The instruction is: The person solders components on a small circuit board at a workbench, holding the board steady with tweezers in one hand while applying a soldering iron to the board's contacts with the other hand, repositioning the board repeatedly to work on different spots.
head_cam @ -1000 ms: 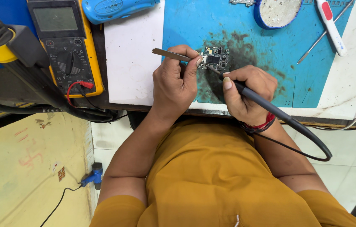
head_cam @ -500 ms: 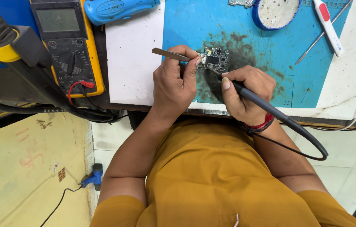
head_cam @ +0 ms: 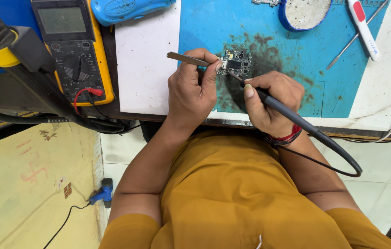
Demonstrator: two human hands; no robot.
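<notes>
From the head view I see my left hand [head_cam: 194, 92] pinching thin metal tweezers [head_cam: 191, 58] against the small green circuit board [head_cam: 236, 63]. The board lies mid-mat on the stained blue work mat [head_cam: 338, 87]. My right hand [head_cam: 271, 99] grips a black soldering iron [head_cam: 292, 117], its tip touching the board. There is open mat to the right, and the bench edge runs just near my wrists. A yellow multimeter [head_cam: 75, 50] sits far left.

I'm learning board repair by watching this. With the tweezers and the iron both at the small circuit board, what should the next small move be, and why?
Probably hold the tweezers steady and ease the soldering iron tip onto the joint. The left hand pins the circuit board's edge with them, and the right hand has the tip right at that edge. Whether it touches yet is too small to tell.
</notes>
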